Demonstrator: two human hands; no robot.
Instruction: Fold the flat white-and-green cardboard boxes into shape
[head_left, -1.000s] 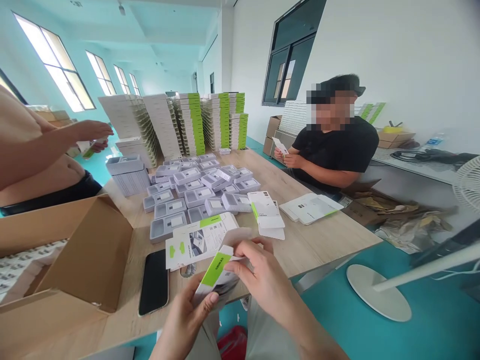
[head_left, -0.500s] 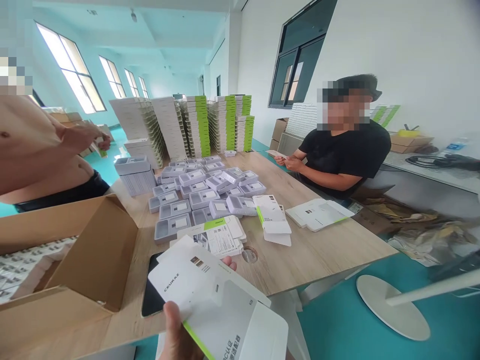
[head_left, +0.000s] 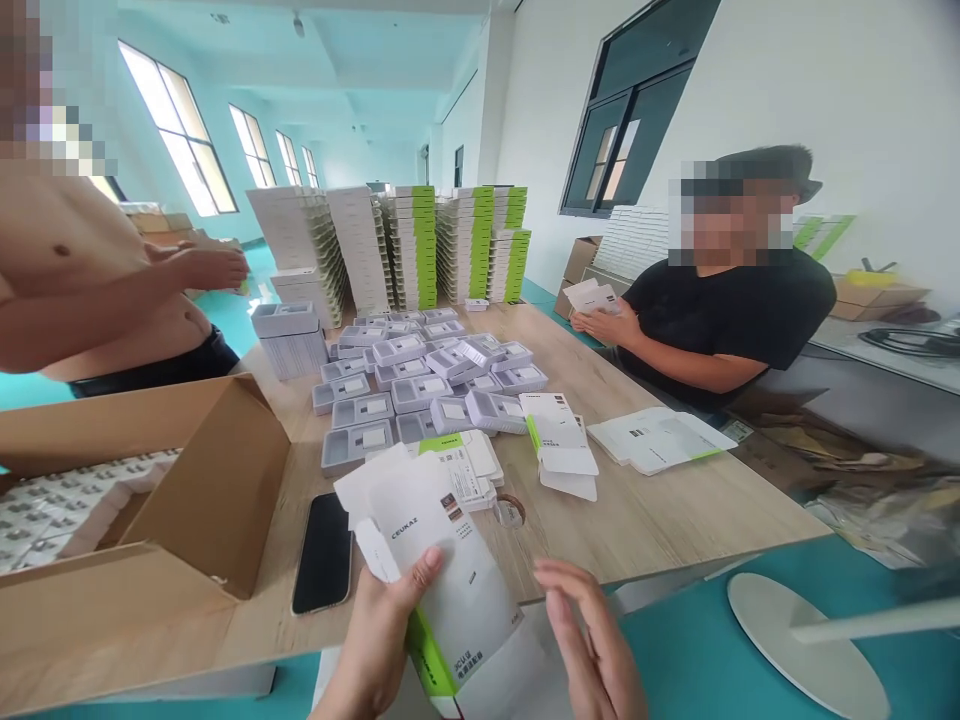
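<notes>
Since half a second ago the carton (head_left: 442, 570) has tipped round to lean more upright, clearing the phone (head_left: 322, 555), and the right hand (head_left: 589, 640) has come into view beside it. From where I stand, the carton is up in front of the person, just off the near edge of the table (head_left: 652, 535), pinched in the left hand (head_left: 379, 625): thumb flat on the printed face, the other fingers hidden behind. The right hand holds nothing that I can see, its fingers loosely stretched with small gaps; whether it brushes the pale lower flap (head_left: 521, 655), I can't tell. I'd say the step is opening and folding that card, and the knack would be a light thumb, since hard pressure could dent the face. Better to square the green side (head_left: 431, 655) first, then crease each flap along its score, the free fingertips steadying the far edge.
</notes>
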